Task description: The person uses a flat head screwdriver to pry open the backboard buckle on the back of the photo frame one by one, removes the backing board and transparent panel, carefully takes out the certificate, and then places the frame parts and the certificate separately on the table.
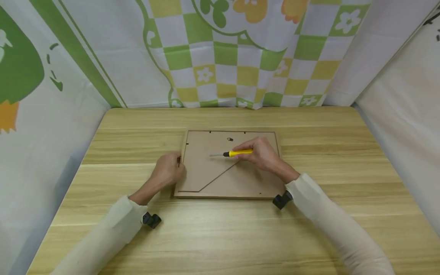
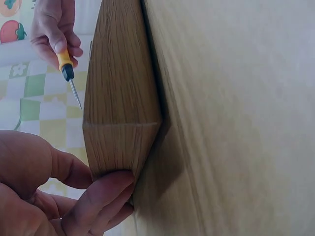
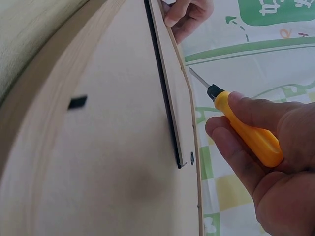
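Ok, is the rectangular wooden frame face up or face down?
Face down; the wooden frame shows its tan backing board and dark hanger.

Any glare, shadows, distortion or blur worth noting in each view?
Head: pale sheen on the table in front of the frame; left wrist: table washed out at upper right, the frame's shadow beside its corner; right wrist: the frame's edge at left looks bowed, its dark tab soft.
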{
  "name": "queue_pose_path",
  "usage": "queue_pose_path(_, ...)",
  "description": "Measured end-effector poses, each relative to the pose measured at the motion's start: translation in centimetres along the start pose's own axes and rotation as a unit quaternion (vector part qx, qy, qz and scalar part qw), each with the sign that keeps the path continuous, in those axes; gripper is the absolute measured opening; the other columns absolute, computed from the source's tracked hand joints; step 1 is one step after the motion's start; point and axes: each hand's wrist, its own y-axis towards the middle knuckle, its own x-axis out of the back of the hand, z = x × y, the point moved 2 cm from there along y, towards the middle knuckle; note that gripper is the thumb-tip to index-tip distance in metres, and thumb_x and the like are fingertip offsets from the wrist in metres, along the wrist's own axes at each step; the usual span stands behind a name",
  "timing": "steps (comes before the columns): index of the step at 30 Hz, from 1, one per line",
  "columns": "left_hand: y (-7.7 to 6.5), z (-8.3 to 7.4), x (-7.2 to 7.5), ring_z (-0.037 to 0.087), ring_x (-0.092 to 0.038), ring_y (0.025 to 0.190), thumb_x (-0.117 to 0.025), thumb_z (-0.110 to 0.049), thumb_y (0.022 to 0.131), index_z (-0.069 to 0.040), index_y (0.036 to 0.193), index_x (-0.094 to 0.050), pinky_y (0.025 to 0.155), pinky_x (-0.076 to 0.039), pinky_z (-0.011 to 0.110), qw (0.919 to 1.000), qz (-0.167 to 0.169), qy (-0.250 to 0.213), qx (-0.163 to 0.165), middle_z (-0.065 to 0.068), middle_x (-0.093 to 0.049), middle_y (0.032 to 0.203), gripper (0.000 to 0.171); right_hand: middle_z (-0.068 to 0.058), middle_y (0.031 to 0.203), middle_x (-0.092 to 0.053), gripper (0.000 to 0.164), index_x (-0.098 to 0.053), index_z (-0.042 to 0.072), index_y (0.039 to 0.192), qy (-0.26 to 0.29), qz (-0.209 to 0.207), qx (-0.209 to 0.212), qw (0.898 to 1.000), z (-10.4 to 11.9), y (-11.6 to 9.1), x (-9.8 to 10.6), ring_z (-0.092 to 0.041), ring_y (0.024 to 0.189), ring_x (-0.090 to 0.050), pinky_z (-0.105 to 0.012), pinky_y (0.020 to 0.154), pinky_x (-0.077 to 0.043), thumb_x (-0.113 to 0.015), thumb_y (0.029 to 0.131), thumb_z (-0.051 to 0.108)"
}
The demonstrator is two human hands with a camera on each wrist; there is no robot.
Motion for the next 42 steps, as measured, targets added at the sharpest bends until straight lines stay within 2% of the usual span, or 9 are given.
queue_pose_path(5, -0.6, -0.1, -0.2, 0.016, -0.045, 0.051, -0.047, -0.003, 0.082, -0.005, 0.075, -0.05, 0.043, -0.036, 0.023, 0.9998, 0.016, -0.008, 0.007, 0.004, -0.046, 0.06, 0.008, 0.0, 0.103, -0.072, 0.024, -0.073, 0.018, 0.1, -0.014, 0.012, 0.014, 1.0, -0.1, 0.5, -0.4, -0.012, 0.086, -0.063, -0.026, 0.071, -0.048, -0.074, 0.077, 0.024)
queue_pose_path(9, -1.0, -0.2, -0.2, 0.015, -0.044, 0.05, -0.048, -0.004, 0.083, -0.005, 0.075, -0.05, 0.043, -0.036, 0.024, 0.9997, 0.018, -0.012, 0.005, 0.004, -0.046, 0.06, 0.008, -0.002, 0.104, -0.071, 0.025, -0.072, 0.017, 0.101, -0.022, 0.02, 0.02, 0.999, -0.3, 1.2, -0.9, -0.015, 0.095, -0.064, -0.031, 0.08, -0.051, -0.074, 0.077, 0.022)
queue_pose_path(13, -1.2, -0.1, -0.3, 0.014, -0.043, 0.048, -0.047, -0.002, 0.082, -0.002, 0.079, -0.053, 0.043, -0.035, 0.023, 0.9997, 0.012, -0.021, -0.003, 0.004, -0.047, 0.06, 0.006, -0.002, 0.105, -0.071, 0.025, -0.072, 0.016, 0.101, -0.027, 0.025, 0.027, 0.999, -0.4, 1.9, -1.2, -0.016, 0.097, -0.064, -0.033, 0.083, -0.051, -0.074, 0.077, 0.021)
queue_pose_path(16, -1.3, 0.0, -0.4, 0.015, -0.043, 0.049, -0.047, -0.002, 0.08, 0.001, 0.088, -0.056, 0.043, -0.035, 0.024, 0.9997, 0.009, -0.023, -0.004, 0.007, -0.049, 0.064, 0.012, -0.002, 0.105, -0.071, 0.024, -0.073, 0.016, 0.101, -0.029, 0.026, 0.033, 0.999, -0.3, 2.7, -1.5, -0.016, 0.096, -0.063, -0.033, 0.083, -0.05, -0.073, 0.078, 0.021)
queue_pose_path(23, -1.4, 0.2, -0.4, 0.021, -0.049, 0.066, -0.048, -0.004, 0.08, 0.006, 0.106, -0.056, 0.053, -0.039, 0.027, 1.0, 0.0, -0.005, -0.002, 0.016, -0.058, 0.082, 0.029, -0.003, 0.108, -0.07, 0.025, -0.072, 0.014, 0.102, -0.037, 0.023, 0.036, 0.998, 0.1, 4.6, -2.2, -0.018, 0.103, -0.063, -0.035, 0.09, -0.049, -0.073, 0.078, 0.022)
queue_pose_path(27, -1.5, 0.2, -0.3, 0.025, -0.051, 0.073, -0.049, -0.005, 0.081, 0.01, 0.12, -0.05, 0.061, -0.045, 0.032, 1.0, 0.005, -0.002, 0.0, 0.023, -0.06, 0.096, 0.042, -0.002, 0.105, -0.071, 0.025, -0.072, 0.014, 0.102, -0.037, 0.028, 0.028, 0.999, 0.2, 5.4, -2.4, -0.018, 0.101, -0.063, -0.035, 0.089, -0.049, -0.072, 0.079, 0.021)
queue_pose_path(32, -1.4, 0.1, -0.3, 0.027, -0.052, 0.08, -0.05, -0.006, 0.081, 0.01, 0.121, -0.05, 0.071, -0.048, 0.04, 1.0, 0.001, 0.003, -0.002, 0.026, -0.06, 0.102, 0.044, -0.002, 0.106, -0.07, 0.024, -0.072, 0.015, 0.102, -0.039, 0.027, 0.025, 0.999, 0.4, 6.2, -2.6, -0.017, 0.102, -0.063, -0.034, 0.09, -0.048, -0.072, 0.079, 0.021)
queue_pose_path(39, -1.4, 0.2, -0.4, 0.023, -0.051, 0.067, -0.049, -0.005, 0.079, 0.01, 0.122, -0.05, 0.056, -0.043, 0.028, 1.0, 0.005, -0.007, 0.005, 0.026, -0.059, 0.102, 0.046, -0.004, 0.108, -0.07, 0.023, -0.072, 0.013, 0.102, -0.031, 0.032, 0.028, 0.999, 0.9, 7.1, -3.6, -0.018, 0.103, -0.062, -0.033, 0.092, -0.048, -0.072, 0.079, 0.018)
queue_pose_path(42, -1.4, 0.3, -0.4, 0.022, -0.051, 0.067, -0.049, -0.005, 0.079, 0.009, 0.125, -0.048, 0.054, -0.041, 0.026, 0.9999, 0.006, -0.005, 0.008, 0.028, -0.058, 0.106, 0.048, -0.003, 0.109, -0.069, 0.023, -0.072, 0.014, 0.103, -0.03, 0.037, 0.021, 0.999, 1.2, 7.5, -4.1, -0.018, 0.104, -0.061, -0.033, 0.093, -0.047, -0.072, 0.08, 0.018)
